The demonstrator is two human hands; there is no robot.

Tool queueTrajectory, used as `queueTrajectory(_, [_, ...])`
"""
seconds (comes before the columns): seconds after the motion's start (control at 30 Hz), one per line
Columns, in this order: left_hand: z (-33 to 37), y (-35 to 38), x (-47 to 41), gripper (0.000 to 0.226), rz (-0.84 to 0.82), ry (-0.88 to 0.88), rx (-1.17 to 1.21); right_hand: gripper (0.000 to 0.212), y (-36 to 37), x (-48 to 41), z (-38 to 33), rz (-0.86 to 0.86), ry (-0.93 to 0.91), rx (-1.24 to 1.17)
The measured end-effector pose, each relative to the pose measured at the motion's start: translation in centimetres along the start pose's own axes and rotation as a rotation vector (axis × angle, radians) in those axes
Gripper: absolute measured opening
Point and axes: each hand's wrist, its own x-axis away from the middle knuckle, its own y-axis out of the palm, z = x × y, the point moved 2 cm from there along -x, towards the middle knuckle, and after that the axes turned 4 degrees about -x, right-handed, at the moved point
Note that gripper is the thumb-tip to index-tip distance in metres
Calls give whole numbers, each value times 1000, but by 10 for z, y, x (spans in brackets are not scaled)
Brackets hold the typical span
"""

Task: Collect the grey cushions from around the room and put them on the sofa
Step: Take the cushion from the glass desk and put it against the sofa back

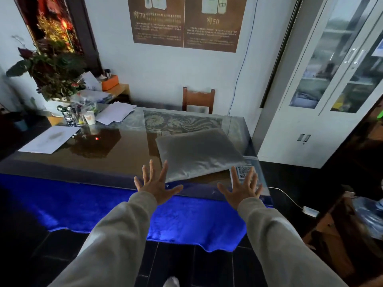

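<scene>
A grey cushion (198,153) lies flat on the right half of a glass-topped table (116,146), its near corner close to the front edge. My left hand (155,184) is stretched out, fingers spread, its fingertips just short of the cushion's near-left edge. To the right, my right hand (242,188) is spread the same way over the table's front right corner, above a QR-code card (243,170). Both hands hold nothing. No sofa is in view.
A blue cloth (99,206) hangs over the table's front. Papers (49,138), cups and a potted plant (51,73) crowd the left side. A wooden chair (198,99) stands behind the table. A white glass-door cabinet (331,83) stands at right, dark furniture (352,224) below it.
</scene>
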Motion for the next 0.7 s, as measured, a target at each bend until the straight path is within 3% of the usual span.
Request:
queueTrajectory(0.27, [7,-37,-178,110,-65,-60,143,92,-26,-153,-41,-61,87,15])
queueTrajectory(0.47, [1,16,-262,112,-304,-210,225,94,-10,-252,-39,-173,152,35])
queueTrajectory(0.57, [-5,43,-298,113,-336,-285,251,92,13,-308,-33,-260,179,60])
queueTrajectory(0.7, [-12,63,-341,114,-339,-398,474,91,43,-390,-32,-360,159,109])
